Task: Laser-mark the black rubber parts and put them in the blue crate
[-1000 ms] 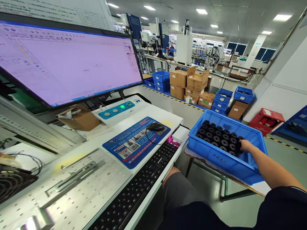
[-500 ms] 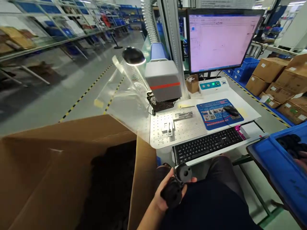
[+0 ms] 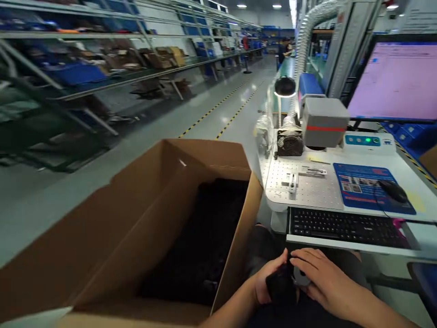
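My left hand (image 3: 264,283) is wrapped round a black moulded part (image 3: 282,284) low in front of my lap, its thumb pointing up. Close against it, my right hand (image 3: 319,273) grips a round dark-grey part (image 3: 301,276), with the fingers bent over its top. The two parts sit side by side between my palms, and I cannot tell whether they touch. Fingers hide much of both. Just left of my hands stands a deep open cardboard box (image 3: 133,228), with a dark mass of black pieces (image 3: 201,241) inside.
Ahead is a white workbench with a perforated metal plate (image 3: 317,191) bearing small metal fixtures (image 3: 292,183). A grey machine head (image 3: 324,120) hangs over it. A keyboard (image 3: 344,226), mouse (image 3: 392,190), blue mouse pad (image 3: 355,200) and monitor (image 3: 396,82) are on the right.
The view has swung left, showing more of the cardboard box. My right hand has come in beside the left and grips the round part. The blue bin at right has mostly left the view.
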Tool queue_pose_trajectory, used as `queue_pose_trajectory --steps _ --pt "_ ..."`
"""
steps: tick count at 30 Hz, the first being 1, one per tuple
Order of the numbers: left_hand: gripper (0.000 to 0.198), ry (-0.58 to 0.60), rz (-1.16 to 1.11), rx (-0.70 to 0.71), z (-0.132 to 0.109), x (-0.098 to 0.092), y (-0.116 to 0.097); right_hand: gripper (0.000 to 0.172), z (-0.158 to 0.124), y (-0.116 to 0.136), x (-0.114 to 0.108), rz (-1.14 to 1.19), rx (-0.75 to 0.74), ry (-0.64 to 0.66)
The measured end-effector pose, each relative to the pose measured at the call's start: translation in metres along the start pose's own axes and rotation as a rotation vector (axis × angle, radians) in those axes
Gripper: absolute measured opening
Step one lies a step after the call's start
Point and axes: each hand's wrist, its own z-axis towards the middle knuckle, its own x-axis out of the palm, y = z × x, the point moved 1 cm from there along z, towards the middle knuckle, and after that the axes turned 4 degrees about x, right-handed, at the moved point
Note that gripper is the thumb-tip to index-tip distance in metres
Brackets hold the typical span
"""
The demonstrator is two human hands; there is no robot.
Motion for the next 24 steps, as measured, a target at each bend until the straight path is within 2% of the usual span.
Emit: queue_pose_trajectory --steps 3,6,9,12,15,19,24 --pt "0.072 0.033 0.079 0.039 -0.015 0.000 -0.012 0.088 0.014 -0.008 0.001 0.068 -0.008 -0.038" --pt "0.060 0.076 0.141 0.132 -0.036 -0.005 -0.040 0.066 0.036 -0.025 -0.018 0.081 0.049 -0.152" --pt "0.052 -0.034 0.117 0.267 -0.056 -0.030 -0.078 0.052 0.070 -0.058 -0.049 -0.048 0.228 -0.429" --pt "0.048 -0.179 0.076 0.404 -0.068 -0.059 -0.106 0.055 0.108 -0.094 -0.078 -0.253 0.441 -0.627" --pt "0.046 -0.270 0.113 0.494 -0.075 -0.075 -0.113 0.058 0.146 -0.117 -0.092 -0.369 0.576 -0.632" --pt "0.042 -0.320 0.124 0.517 -0.077 -0.081 -0.109 0.043 0.183 -0.131 -0.092 -0.392 0.622 -0.562" --pt "0.035 -0.344 -0.140 0.573 -0.079 -0.088 -0.111 0.043 0.207 -0.145 -0.082 -0.429 0.632 -0.559"
